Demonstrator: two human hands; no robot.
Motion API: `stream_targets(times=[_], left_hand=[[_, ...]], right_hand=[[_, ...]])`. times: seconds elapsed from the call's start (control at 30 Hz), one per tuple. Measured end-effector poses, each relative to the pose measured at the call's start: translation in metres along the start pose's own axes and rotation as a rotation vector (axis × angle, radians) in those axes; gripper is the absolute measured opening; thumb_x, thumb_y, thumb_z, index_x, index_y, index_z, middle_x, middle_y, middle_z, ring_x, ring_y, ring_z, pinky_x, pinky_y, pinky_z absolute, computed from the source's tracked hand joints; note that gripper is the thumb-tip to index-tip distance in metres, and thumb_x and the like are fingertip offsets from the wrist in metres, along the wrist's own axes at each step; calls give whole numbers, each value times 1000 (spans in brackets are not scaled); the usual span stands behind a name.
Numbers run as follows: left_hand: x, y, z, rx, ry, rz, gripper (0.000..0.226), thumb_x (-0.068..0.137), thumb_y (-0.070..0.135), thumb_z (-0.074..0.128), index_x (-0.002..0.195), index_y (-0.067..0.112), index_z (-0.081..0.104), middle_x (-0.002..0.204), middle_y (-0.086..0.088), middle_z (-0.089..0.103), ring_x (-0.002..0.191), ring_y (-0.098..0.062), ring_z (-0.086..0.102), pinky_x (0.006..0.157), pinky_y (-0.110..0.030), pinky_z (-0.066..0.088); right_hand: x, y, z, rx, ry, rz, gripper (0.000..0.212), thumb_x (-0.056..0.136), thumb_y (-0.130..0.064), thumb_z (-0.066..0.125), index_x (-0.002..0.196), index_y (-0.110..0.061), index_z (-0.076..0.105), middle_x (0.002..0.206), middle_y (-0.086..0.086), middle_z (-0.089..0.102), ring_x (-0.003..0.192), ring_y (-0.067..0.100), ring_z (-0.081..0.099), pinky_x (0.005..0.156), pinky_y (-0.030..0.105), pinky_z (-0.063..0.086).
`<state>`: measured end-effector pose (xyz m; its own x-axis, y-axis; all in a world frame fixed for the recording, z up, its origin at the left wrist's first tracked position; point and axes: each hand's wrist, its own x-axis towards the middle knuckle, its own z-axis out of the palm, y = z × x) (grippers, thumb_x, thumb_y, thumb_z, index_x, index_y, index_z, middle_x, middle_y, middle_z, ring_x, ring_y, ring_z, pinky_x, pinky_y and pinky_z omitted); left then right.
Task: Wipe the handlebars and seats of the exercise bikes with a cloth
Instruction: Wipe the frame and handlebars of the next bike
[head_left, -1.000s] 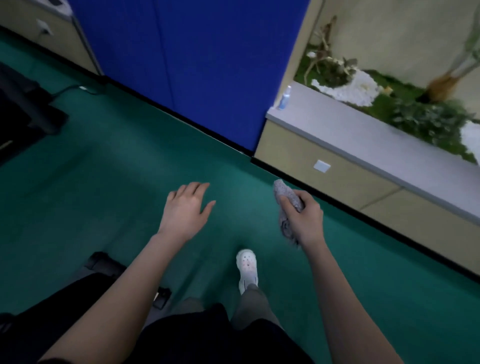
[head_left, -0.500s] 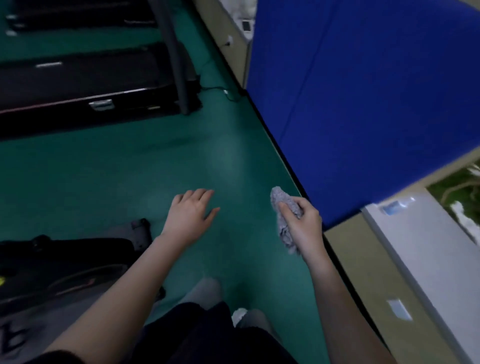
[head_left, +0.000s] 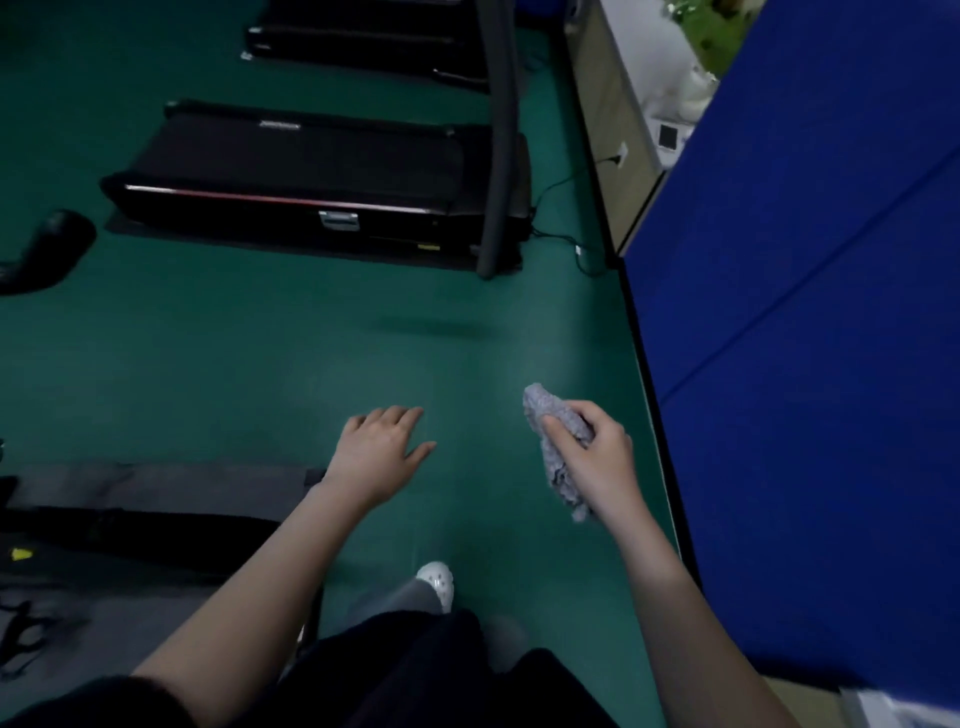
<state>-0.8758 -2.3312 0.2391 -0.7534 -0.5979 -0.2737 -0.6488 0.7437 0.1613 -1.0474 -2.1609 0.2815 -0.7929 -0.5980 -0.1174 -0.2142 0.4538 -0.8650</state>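
A crumpled grey cloth (head_left: 555, 447) hangs from my right hand (head_left: 597, 457), which grips it above the green floor near a blue wall panel. My left hand (head_left: 382, 449) is held out flat, fingers straight, palm down, holding nothing. A black padded handle end (head_left: 49, 249), part of some exercise machine, juts in at the left edge. A black machine base on a grey mat (head_left: 156, 514) lies at the lower left. No bike seat is in view.
Two black treadmills (head_left: 311, 171) lie ahead with an upright post (head_left: 501, 140) and power cables (head_left: 563, 239). A blue padded wall (head_left: 805, 312) runs along the right, with a beige cabinet (head_left: 608, 104) beyond it. Green floor (head_left: 260, 364) spreads between. My white shoe (head_left: 439, 579) is below.
The view has swung left, away from the planter ledge toward the treadmills. Both hands keep the same pose, the right one still gripping the cloth.
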Motion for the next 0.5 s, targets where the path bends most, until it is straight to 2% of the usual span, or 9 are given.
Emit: stream_targets(times=[0.13, 0.23, 0.27, 0.37, 0.5], left_hand=[[39, -18, -18, -40, 19, -77, 58, 96, 52, 35, 145, 22, 31, 144, 2, 42, 131, -21, 39, 106, -36, 27], [60, -32, -27, -74, 52, -177, 57, 97, 52, 35, 145, 22, 31, 144, 2, 42, 132, -20, 38, 106, -35, 26], [68, -37, -30, -79, 56, -214, 57, 97, 52, 34, 145, 22, 31, 145, 2, 42, 132, -20, 37, 106, -35, 26], [95, -49, -38, -114, 78, -323, 57, 96, 52, 35, 145, 21, 32, 144, 2, 42, 131, -21, 39, 106, -36, 27], [141, -54, -52, -144, 135, -479, 57, 96, 52, 37, 144, 22, 33, 144, 3, 43, 131, -20, 40, 106, -36, 27]], right_hand=[[66, -16, 17, 5, -34, -14, 15, 86, -26, 69, 97, -16, 68, 83, -1, 68, 78, 17, 65, 72, 28, 50], [114, -30, 42, 12, -118, -57, 15, 85, -23, 70, 97, -14, 67, 80, -3, 67, 73, 12, 61, 65, 12, 45], [130, -35, 50, 15, -158, -70, 15, 85, -22, 70, 98, -14, 67, 81, -3, 67, 73, 11, 61, 65, 12, 44], [183, -50, 77, 29, -292, -116, 15, 85, -24, 70, 98, -18, 66, 85, -5, 68, 79, 13, 63, 73, 24, 48], [256, -68, 95, 15, -416, -198, 17, 86, -24, 70, 101, -16, 67, 89, -4, 68, 84, 14, 64, 77, 27, 49]])
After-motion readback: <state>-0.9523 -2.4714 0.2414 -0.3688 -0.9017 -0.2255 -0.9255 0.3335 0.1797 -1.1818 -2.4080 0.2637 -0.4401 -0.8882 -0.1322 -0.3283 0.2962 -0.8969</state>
